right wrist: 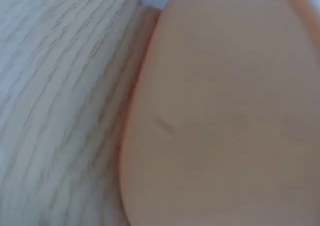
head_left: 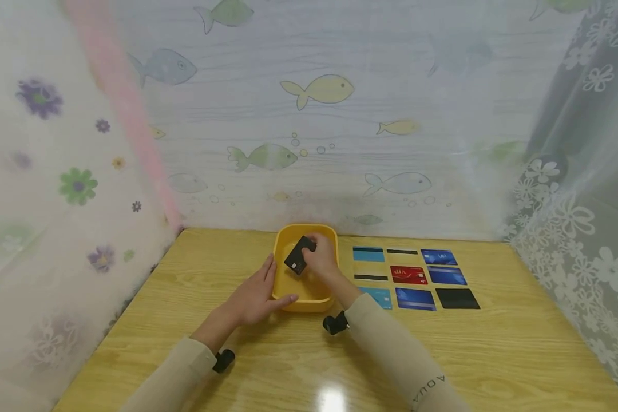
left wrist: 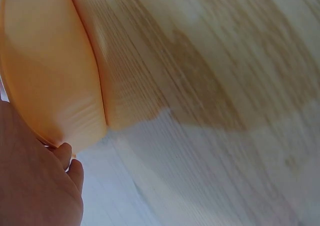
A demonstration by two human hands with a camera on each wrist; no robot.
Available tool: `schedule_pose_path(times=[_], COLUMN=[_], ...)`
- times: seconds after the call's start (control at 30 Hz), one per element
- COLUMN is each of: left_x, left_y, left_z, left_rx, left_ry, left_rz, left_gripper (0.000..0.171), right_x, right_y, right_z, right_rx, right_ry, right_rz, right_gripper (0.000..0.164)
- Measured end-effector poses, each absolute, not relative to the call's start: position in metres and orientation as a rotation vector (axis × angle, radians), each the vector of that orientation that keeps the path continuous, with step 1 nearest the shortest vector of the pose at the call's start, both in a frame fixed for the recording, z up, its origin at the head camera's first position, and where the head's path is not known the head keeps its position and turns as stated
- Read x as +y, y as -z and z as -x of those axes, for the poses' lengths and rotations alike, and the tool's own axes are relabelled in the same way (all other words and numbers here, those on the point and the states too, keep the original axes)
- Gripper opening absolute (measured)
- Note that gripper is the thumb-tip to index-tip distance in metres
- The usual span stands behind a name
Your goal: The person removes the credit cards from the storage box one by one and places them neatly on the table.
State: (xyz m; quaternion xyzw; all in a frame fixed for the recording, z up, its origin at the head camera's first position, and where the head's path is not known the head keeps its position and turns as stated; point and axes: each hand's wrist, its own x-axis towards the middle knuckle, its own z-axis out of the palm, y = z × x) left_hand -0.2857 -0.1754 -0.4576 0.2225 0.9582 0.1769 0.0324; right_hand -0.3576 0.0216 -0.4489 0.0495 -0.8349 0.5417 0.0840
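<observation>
A yellow plastic box (head_left: 304, 305) with rounded corners stands on the table. My right hand (head_left: 320, 256) reaches over it and pinches a black card (head_left: 297, 258) with a small chip at its lower end. The card is held tilted within the outline of the box. My left hand (head_left: 254, 292) rests against the box's near left corner, its fingers straight along the left wall and its thumb across the front rim. In the left wrist view the fingers of the left hand (left wrist: 40, 181) touch the box's edge. The right wrist view shows mostly the box's outer wall (right wrist: 220, 111); the hand is hidden there.
To the right of the box, several cards lie in rows: a red VIP card (head_left: 409, 275), a dark blue VIP card (head_left: 439, 257), a black card (head_left: 458, 298), other blue ones and pale ones with dark stripes. Patterned curtains (head_left: 340, 143) border the wooden table (head_left: 288, 360) at back and sides.
</observation>
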Motion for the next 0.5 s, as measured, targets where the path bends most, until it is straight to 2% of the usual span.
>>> schedule_pose_path(times=[0.33,0.5], left_x=[-0.175,-0.175], left_y=[0.456,0.458], left_z=[0.288,0.287], left_rx=[2.962,2.954], left_ry=[-0.560,-0.549], left_rz=[-0.698,-0.697], left_gripper=[0.116,0.119], right_x=[0.048,0.067], right_y=[0.421,0.418], right_z=[0.328,0.307], right_rx=[-2.498,-2.505], right_ry=[-1.622,-1.708], right_rz=[-0.391,-0.411], right_gripper=[0.031,0.034])
